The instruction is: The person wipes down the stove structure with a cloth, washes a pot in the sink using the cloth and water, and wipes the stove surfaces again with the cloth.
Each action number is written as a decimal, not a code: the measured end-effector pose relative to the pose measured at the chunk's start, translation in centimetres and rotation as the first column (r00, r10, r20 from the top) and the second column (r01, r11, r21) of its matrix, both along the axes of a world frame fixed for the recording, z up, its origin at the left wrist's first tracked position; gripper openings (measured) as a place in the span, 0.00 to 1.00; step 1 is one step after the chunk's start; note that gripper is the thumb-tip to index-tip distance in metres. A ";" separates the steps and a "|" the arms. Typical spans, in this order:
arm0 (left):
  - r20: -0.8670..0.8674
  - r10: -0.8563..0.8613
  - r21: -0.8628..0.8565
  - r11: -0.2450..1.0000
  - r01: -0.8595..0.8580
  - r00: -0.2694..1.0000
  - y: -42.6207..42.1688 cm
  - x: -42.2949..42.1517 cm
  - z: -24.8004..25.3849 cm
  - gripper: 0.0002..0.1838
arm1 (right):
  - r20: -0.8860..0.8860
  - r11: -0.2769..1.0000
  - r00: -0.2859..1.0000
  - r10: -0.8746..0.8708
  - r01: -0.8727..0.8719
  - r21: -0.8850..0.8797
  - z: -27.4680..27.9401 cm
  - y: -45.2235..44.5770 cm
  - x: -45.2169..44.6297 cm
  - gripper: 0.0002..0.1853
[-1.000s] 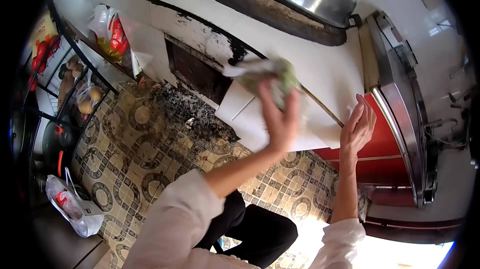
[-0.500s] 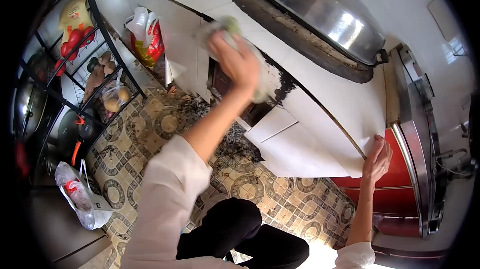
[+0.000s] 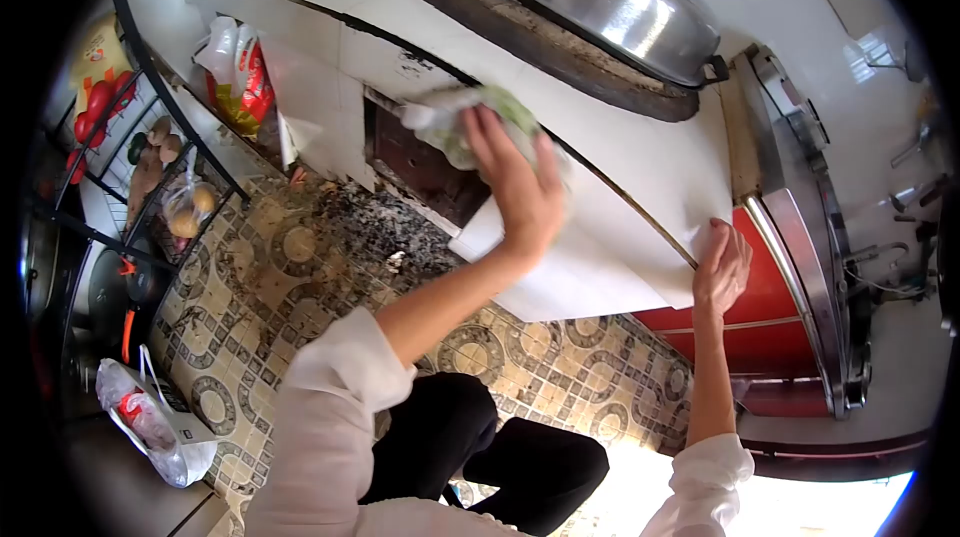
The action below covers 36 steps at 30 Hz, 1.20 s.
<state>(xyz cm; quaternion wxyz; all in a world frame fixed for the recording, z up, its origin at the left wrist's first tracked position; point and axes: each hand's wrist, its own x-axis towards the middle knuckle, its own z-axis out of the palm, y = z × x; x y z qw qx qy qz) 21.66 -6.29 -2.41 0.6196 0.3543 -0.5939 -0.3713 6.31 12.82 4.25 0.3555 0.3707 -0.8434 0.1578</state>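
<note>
My left hand (image 3: 520, 182) presses a crumpled, whitish-green cloth (image 3: 515, 115) to the white tiled front of a stove counter (image 3: 615, 237). The cloth lies just below the counter's dark top edge and right of a firebox opening (image 3: 405, 152); motion blurs it slightly. My right hand (image 3: 722, 267) grips the counter's right front corner, fingers curled at the edge. A large domed metal lid (image 3: 600, 7) covers the round cooking hole on top, ringed by a dark, sooty rim (image 3: 540, 42). A small black smudge (image 3: 415, 65) shows on the tile above the opening.
Ash and black debris (image 3: 380, 227) lie on the patterned floor below the opening. A black wire rack (image 3: 180, 112) with vegetables stands at left, a white bag (image 3: 160, 422) beneath it. A red cabinet (image 3: 765, 292) with a steel-edged top is at right.
My left hand has swept the cloth rightward across the counter front, uncovering the firebox opening. My right hand keeps its hold on the corner. The whole view has shifted slightly.
</note>
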 end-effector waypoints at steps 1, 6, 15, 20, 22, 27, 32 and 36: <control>-0.022 -0.038 -0.039 0.999 0.037 0.999 2.1 -1.3 -0.8 0.37 | -0.008 1.000 1.000 0.011 -0.011 0.004 0.0 0.0 -0.3 0.22; 0.251 -0.265 -0.349 0.872 0.343 0.931 10.5 -5.2 -6.0 0.36 | -0.026 1.000 0.999 0.028 -0.028 0.007 -0.3 0.4 -0.8 0.19; 0.514 -0.853 0.410 0.339 0.847 0.093 5.5 -1.3 -5.8 0.17 | -0.020 1.000 1.000 0.012 -0.012 -0.014 -0.5 0.7 -1.1 0.18; 0.361 -0.621 -0.240 0.659 0.713 0.696 3.4 -2.0 -14.8 0.17 | -0.006 0.999 0.999 0.031 -0.031 -0.021 -0.4 0.6 -1.2 0.18; 0.322 -0.214 -0.530 0.767 0.363 0.922 5.4 -4.5 -19.6 0.15 | -0.021 0.999 0.999 0.043 -0.044 -0.025 -0.5 0.6 -1.4 0.18; 0.577 -0.413 -0.567 0.418 0.710 0.704 11.6 -7.9 -17.3 0.18 | 0.034 0.998 0.998 0.048 -0.047 -0.032 -0.7 0.6 -1.2 0.17; 0.646 -0.029 -0.753 0.141 0.643 0.763 14.5 -10.0 -14.4 0.17 | 0.031 0.998 0.998 0.055 -0.053 -0.042 -0.7 0.8 -1.3 0.17; 0.865 -0.219 -0.395 0.257 0.882 0.452 10.4 -6.8 -10.2 0.19 | 0.028 0.997 0.998 0.064 -0.063 -0.041 -0.5 0.8 -1.4 0.17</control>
